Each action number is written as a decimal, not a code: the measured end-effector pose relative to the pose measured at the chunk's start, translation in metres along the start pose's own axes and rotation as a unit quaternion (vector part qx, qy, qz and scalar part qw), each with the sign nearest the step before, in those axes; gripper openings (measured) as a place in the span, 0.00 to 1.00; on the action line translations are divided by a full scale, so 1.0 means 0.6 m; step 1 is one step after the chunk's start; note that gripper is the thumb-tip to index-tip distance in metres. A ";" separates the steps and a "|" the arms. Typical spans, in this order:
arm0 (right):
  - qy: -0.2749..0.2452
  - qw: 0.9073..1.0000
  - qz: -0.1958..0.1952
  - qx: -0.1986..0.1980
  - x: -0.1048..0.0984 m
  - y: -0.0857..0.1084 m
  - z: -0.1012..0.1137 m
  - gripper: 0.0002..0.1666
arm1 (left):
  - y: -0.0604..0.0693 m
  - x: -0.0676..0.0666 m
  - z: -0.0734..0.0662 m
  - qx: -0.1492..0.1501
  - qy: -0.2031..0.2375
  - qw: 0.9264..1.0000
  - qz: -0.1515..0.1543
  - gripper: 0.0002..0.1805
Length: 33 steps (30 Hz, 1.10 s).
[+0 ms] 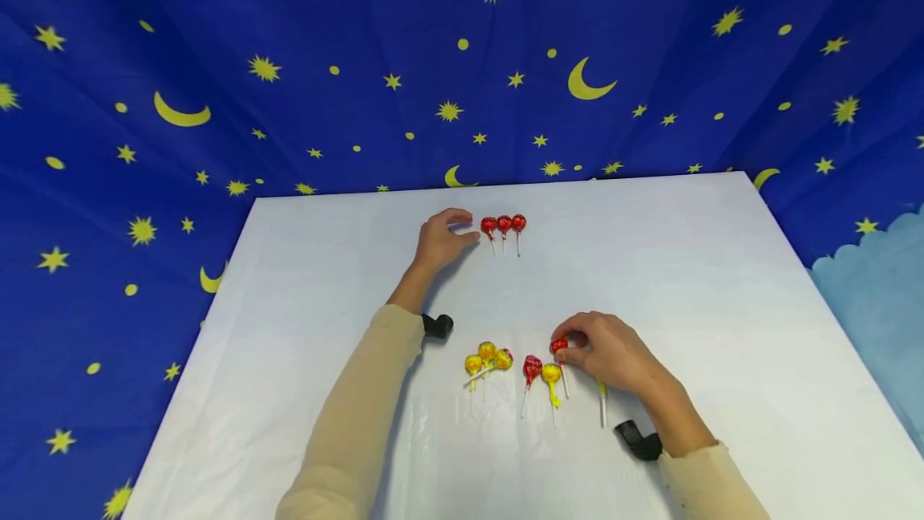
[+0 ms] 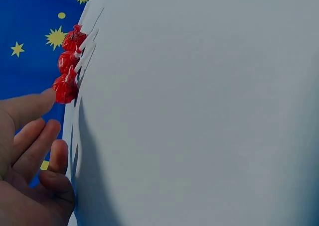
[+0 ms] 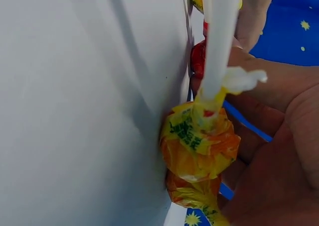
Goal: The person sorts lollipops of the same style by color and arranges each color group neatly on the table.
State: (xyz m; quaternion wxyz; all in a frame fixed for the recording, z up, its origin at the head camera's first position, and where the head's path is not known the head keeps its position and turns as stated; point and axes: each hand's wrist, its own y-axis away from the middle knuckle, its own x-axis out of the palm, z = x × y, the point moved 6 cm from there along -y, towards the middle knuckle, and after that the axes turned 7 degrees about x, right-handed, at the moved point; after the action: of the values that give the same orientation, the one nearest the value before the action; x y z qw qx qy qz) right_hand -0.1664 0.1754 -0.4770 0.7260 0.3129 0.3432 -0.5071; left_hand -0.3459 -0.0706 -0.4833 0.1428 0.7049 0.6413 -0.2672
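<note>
Three red lollipops [image 1: 504,225] lie side by side at the far part of the table, sticks toward me. Just left of them is my left hand [image 1: 442,239], fingers loosely spread and holding nothing. In the left wrist view a fingertip appears to touch the nearest red lollipop [image 2: 65,89]. My right hand [image 1: 609,350] pinches another red lollipop [image 1: 559,345] by its head between thumb and fingers, low over the table. Left of it lie a yellow lollipop [image 1: 551,374] and a red lollipop [image 1: 532,368]. Yellow-orange lollipops [image 3: 199,141] sit beneath the right palm, mostly hidden in the head view.
A small cluster of yellow lollipops [image 1: 487,351], one with some red on it, lies left of the right hand with sticks crossing. The white table [image 1: 325,255] ends at a blue curtain [image 1: 346,103] with yellow stars and moons. Black wrist-camera mounts [image 1: 437,326] jut from both wrists.
</note>
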 end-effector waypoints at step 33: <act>-0.006 1.000 -0.013 0.010 0.001 0.000 -0.001 0.10 | 0.129 0.039 -0.071 0.077 0.005 0.983 0.169 0.12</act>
State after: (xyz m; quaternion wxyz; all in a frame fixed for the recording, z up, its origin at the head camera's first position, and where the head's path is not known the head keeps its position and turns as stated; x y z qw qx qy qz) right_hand -0.1665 0.1754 -0.4781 0.7182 0.3121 0.3378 -0.5222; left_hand -0.2608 -0.0383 -0.4725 0.1276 0.8133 0.4914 -0.2841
